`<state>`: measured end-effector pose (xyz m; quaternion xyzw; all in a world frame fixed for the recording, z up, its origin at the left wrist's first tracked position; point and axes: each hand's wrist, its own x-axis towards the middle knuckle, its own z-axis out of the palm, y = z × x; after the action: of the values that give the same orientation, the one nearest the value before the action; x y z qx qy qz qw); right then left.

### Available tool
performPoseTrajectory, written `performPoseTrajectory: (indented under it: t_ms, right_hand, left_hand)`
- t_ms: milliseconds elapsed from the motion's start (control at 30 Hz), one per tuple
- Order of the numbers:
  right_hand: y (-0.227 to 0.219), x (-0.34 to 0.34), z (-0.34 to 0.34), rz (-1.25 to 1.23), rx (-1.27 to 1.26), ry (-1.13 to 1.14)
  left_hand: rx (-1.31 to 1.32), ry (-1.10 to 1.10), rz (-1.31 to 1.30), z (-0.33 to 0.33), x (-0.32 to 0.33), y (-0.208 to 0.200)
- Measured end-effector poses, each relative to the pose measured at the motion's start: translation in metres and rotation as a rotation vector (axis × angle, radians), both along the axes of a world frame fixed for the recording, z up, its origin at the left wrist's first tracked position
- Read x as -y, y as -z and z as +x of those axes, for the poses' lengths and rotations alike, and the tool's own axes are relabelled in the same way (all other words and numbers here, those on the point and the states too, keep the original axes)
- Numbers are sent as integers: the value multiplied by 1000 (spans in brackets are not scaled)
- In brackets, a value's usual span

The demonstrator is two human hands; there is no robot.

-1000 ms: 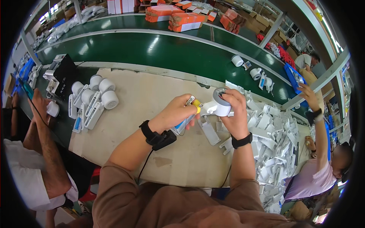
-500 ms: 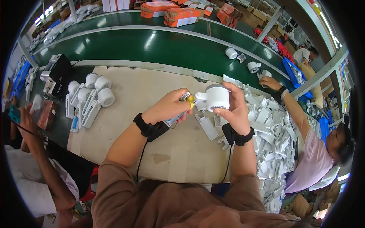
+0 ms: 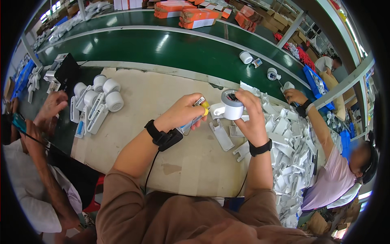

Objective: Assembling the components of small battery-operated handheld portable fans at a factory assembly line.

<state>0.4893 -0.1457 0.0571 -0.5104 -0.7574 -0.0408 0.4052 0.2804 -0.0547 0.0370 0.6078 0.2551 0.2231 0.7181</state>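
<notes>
My right hand [image 3: 252,116] is closed around a white cylindrical housing [image 3: 233,111] with a grey rim and a short side arm. Its dark inner face shows at the top. Beside it, my left hand [image 3: 183,112] pinches a small assembly [image 3: 204,106] with yellow, blue and silvery parts and a thin wire. Fingers hide most of that assembly, and I cannot tell whether it touches the housing's arm. Below my hands, a white flat plastic cover [image 3: 222,136] lies on the beige work surface [image 3: 162,146].
White plastic parts [image 3: 290,162] are heaped at the right. Several round-headed white units [image 3: 97,97] stand at the left, near a black machine [image 3: 65,73]. Behind runs a green conveyor [image 3: 134,46] carrying more housings. A co-worker's hand [image 3: 295,96] reaches there; another's [image 3: 52,106] is at far left.
My right hand has tilted the housing, bringing its grey rim and dark inner face into view. The left co-worker's hand has moved toward the black machine. My left hand keeps its grip.
</notes>
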Motion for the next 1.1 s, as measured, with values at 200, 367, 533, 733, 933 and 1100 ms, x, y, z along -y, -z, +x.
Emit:
performPoseTrajectory:
  t_ms: [200, 367, 533, 733, 933, 1100]
  right_hand:
    - [-2, 12, -5, -252, -317, -148]
    - [-4, 14, -3, -359, -269, -303]
    - [-11, 20, -2, -419, -241, -207]
    - [0, 2, 9, -460, -287, -261]
    - [-1, 7, 10, -461, -265, -274]
    - [-2, 4, 3, -256, -289, -227]
  left_hand:
    - [-163, -83, 476, 0, 3, 10]
    - [-299, -42, 753, 4, 12, 13]
    - [-414, -65, 860, 13, 23, 10]
    - [-383, 13, 794, 15, 14, 19]
    - [-303, 100, 699, 13, 17, 12]
    - [-139, 120, 348, 14, 17, 14]
